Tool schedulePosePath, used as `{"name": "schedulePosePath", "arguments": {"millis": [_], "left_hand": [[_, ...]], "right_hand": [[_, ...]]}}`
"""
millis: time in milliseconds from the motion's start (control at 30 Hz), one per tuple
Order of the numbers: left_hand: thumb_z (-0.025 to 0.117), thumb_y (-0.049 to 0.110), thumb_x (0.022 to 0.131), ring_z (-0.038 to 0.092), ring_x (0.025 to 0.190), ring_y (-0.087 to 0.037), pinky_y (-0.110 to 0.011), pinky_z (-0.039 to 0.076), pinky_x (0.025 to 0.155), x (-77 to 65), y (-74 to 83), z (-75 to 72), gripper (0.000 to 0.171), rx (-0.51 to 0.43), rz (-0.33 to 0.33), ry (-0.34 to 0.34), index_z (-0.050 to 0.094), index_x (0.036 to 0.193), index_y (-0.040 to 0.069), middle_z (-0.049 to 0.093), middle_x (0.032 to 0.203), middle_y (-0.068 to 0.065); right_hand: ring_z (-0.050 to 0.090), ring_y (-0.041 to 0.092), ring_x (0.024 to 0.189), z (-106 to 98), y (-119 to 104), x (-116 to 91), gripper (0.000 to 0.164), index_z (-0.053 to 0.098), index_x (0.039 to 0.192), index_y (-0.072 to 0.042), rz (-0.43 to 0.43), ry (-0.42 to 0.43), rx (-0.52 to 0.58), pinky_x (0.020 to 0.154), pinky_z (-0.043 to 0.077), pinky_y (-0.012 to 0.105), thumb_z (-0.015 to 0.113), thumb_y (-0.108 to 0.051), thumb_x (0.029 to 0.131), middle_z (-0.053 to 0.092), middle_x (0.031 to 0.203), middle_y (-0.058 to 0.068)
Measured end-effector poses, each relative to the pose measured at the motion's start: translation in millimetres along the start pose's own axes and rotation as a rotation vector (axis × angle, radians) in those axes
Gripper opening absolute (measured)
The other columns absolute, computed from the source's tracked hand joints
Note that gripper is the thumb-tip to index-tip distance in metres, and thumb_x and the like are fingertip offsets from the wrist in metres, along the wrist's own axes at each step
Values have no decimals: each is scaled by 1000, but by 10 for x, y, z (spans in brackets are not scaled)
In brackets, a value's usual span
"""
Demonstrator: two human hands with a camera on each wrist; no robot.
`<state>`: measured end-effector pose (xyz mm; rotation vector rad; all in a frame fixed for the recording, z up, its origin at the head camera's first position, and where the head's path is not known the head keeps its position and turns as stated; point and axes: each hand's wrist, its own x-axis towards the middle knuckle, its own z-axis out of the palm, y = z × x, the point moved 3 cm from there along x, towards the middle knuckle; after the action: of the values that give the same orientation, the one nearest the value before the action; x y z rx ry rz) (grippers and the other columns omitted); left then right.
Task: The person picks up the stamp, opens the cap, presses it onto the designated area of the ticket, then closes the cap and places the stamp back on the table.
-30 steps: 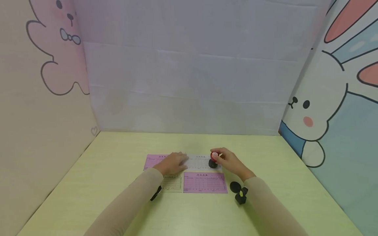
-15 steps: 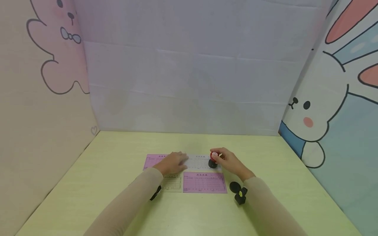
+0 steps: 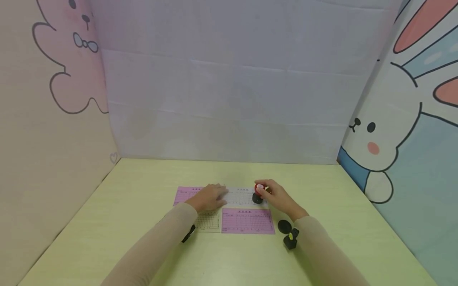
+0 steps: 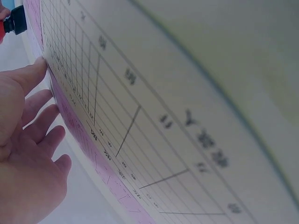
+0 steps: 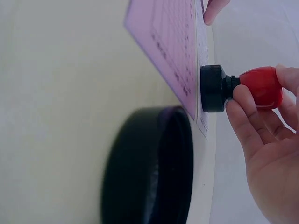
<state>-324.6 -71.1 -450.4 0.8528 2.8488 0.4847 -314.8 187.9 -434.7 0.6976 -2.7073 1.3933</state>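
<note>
The pale wood-grain table (image 3: pixel 229 260) carried it all, and four printed forms sat at its middle: a purple form (image 3: pixel 186 194) far left, a white form (image 3: pixel 239 197) far right, a cream form (image 3: pixel 210 222) near left, a second purple form (image 3: pixel 248 221) near right. Down went the left hand (image 3: pixel 207 197), fingers extended and grasping nothing, resting at the white form's left end. And the right hand (image 3: pixel 280 195)? Pinching the red-handled stamp (image 5: pixel 261 86), its black base upright on the white form's right end! Here was the danger: a twist or sideways drag of those fingers could smear a mark, and a weak left-hand press could let the paper skid. Smallest of all, the black cap (image 3: pixel 284 227) lay near the right sleeve (image 3: pixel 315 234), where a backward sweep might knock it.
</note>
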Motion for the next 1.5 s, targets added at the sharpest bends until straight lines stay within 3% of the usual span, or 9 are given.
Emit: {"name": "schedulePosePath", "arguments": {"millis": [533, 767, 1100, 1500], "left_hand": [[60, 30, 102, 31, 146, -32, -44, 21, 120, 13, -44, 15, 54, 7, -4, 5, 48, 148, 5, 40, 155, -13], [60, 29, 102, 31, 146, -33, -45, 21, 120, -3, -9, -22, 53, 2, 2, 10, 48, 147, 3, 41, 155, -15], [60, 28, 102, 31, 146, -33, -46, 21, 120, -14, 22, -38, 53, -1, 6, -4, 48, 147, 3, 41, 155, -15], [61, 26, 102, 31, 146, -34, -47, 21, 120, -38, 39, -32, 52, -12, 12, 4, 49, 147, 2, 42, 154, -16]], "right_hand": [[61, 18, 84, 6, -1, 40, 42, 55, 137, 2, 23, -17, 0, 78, 53, 27, 59, -22, 103, 60, 116, 12], [63, 26, 87, -11, -2, 28, 42, 55, 137, 4, 15, -10, 26, 77, 52, 26, 59, -21, 103, 60, 118, 16], [61, 20, 82, -24, -23, 11, 41, 55, 136, 6, -2, -4, 16, 75, 52, 26, 59, -18, 103, 61, 116, 16], [64, 23, 89, -37, 19, 1, 45, 54, 139, 2, 41, -22, 30, 82, 55, 28, 58, -24, 103, 61, 122, 15]]}}
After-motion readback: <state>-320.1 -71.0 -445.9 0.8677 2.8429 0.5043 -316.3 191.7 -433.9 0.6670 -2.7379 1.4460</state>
